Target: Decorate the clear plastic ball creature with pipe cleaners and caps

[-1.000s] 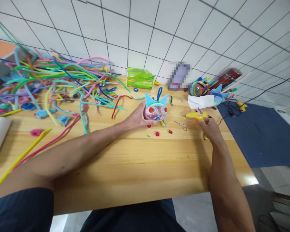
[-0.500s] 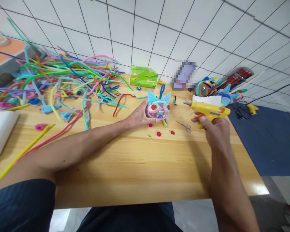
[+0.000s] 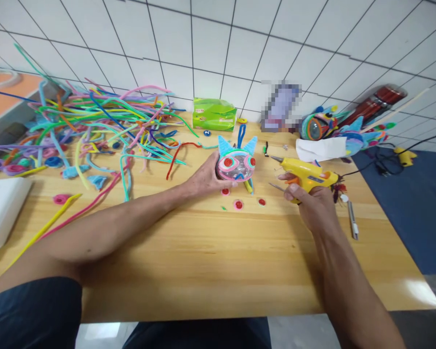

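Observation:
My left hand (image 3: 208,175) is closed around the side of a clear round ornament (image 3: 236,167) dressed as an animal face. It has blue pointed ears, red eyes ringed in pink and white, and a blue loop on top. My right hand (image 3: 308,198) grips a yellow hot glue gun (image 3: 307,173), its nozzle pointing left toward the ornament but apart from it. Small scissors (image 3: 276,186) lie partly hidden behind my right hand. In front of the ornament are red discs with pale rims, one a pink-edged disc (image 3: 239,204) and another a white-edged disc (image 3: 262,202).
A heap of coloured pipe cleaners (image 3: 112,121) spreads over the left. Behind stand a green tissue pack (image 3: 214,115), a blurred-out phone-like object (image 3: 280,107), a finished-looking ornament (image 3: 314,127) and a red flask (image 3: 378,104). A utility knife (image 3: 353,220) lies at right, near the glue gun's cord.
My right hand has brought the glue gun slightly left and lower, over the scissors' handles. The left hand keeps its hold on the ornament. The view has shifted a little.

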`<action>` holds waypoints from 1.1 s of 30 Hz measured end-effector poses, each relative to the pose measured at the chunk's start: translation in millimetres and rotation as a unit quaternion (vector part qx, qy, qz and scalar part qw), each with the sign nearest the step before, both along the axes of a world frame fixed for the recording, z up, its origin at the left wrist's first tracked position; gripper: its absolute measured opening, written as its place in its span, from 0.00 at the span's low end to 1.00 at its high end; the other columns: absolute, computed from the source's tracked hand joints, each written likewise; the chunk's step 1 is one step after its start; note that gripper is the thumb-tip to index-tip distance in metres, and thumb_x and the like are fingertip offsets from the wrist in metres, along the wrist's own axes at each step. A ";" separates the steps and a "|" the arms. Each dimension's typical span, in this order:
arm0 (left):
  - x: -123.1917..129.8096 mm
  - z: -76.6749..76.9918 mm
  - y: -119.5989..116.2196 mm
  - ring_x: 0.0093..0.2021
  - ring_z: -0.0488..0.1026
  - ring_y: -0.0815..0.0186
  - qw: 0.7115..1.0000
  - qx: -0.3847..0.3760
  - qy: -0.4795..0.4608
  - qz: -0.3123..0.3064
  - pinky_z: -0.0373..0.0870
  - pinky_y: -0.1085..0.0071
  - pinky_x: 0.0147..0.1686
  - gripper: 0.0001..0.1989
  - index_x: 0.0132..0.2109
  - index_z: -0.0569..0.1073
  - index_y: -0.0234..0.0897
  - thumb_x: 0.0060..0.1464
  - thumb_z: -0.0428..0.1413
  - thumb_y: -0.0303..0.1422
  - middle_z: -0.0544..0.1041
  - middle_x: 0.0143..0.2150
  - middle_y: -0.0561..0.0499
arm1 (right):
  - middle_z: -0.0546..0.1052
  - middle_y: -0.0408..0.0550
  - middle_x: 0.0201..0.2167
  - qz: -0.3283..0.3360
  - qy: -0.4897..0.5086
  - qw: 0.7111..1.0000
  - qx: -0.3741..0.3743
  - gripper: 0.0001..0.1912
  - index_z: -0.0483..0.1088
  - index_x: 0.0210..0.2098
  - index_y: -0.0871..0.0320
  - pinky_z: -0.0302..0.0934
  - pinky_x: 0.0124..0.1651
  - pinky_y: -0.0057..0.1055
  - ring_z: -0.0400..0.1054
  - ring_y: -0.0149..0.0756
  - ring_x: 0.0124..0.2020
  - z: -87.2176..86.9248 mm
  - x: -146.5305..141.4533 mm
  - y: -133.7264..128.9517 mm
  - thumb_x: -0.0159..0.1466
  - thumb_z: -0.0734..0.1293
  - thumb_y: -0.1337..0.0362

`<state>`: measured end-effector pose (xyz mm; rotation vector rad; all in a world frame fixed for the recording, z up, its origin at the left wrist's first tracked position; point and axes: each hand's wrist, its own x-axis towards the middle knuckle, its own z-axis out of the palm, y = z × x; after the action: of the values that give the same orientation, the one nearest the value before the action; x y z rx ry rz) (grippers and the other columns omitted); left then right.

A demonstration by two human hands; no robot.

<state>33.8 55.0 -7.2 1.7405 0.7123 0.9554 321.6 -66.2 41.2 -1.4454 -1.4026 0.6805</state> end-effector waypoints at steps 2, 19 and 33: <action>0.2 1.1 -0.6 0.62 0.77 0.49 1.000 0.000 -0.011 -0.001 0.77 0.51 0.62 0.43 0.64 0.64 0.39 0.47 0.75 0.44 0.76 0.62 0.40 | 0.84 0.49 0.44 0.019 0.044 0.999 -0.013 0.16 0.80 0.46 0.52 0.70 0.39 0.39 0.71 0.36 0.31 0.7 -4.0 -0.3 0.65 0.75 0.48; 0.8 1.0 3.4 0.60 0.78 0.49 1.000 -0.004 -0.017 -0.016 0.78 0.51 0.60 0.44 0.63 0.65 0.39 0.45 0.76 0.45 0.77 0.62 0.39 | 0.85 0.49 0.41 0.042 0.007 0.999 0.024 0.20 0.79 0.45 0.47 0.75 0.39 0.45 0.78 0.46 0.36 50.1 -13.6 8.8 0.63 0.75 0.40; 1.1 -0.7 1.2 0.61 0.77 0.48 1.000 -0.018 -0.017 -0.005 0.76 0.49 0.63 0.43 0.62 0.67 0.42 0.43 0.77 0.42 0.76 0.61 0.42 | 0.86 0.47 0.41 0.014 -0.029 0.999 -0.001 0.14 0.82 0.45 0.49 0.78 0.45 0.46 0.81 0.46 0.40 20.5 -18.6 -1.3 0.65 0.76 0.49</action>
<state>34.9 56.2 -7.8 1.6915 0.6940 0.9577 302.9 -67.5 61.7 -1.4590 -1.4697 0.6629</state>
